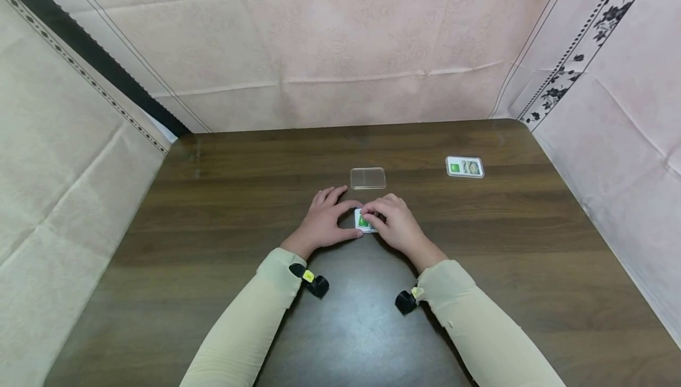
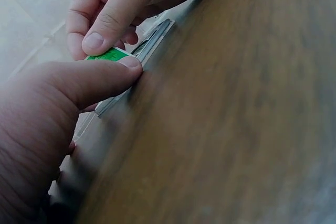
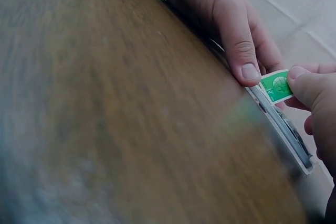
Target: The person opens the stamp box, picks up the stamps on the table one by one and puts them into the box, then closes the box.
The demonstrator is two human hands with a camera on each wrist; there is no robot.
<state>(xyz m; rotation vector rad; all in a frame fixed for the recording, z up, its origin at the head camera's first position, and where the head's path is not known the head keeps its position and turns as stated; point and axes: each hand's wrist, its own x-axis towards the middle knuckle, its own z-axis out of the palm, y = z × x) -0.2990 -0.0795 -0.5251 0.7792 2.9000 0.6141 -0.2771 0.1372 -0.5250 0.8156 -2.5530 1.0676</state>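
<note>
A small flat case (image 1: 358, 221) with a white insert lies on the table between the hands. My left hand (image 1: 326, 221) grips its left side, thumb on the near edge and index finger on the far edge, other fingers spread. My right hand (image 1: 396, 221) pinches a green postage stamp (image 3: 276, 86) between thumb and fingers. In the right wrist view the stamp is tilted up over the case, close to the left thumb. The right fingers hide part of the case in the head view.
A clear plastic lid (image 1: 367, 178) lies just beyond the hands. Farther right is another flat case (image 1: 465, 166) showing a green stamp and a greyish picture. The brown wooden table (image 1: 239, 162) is bordered by hanging pale cloth (image 1: 340, 38) at the back and sides.
</note>
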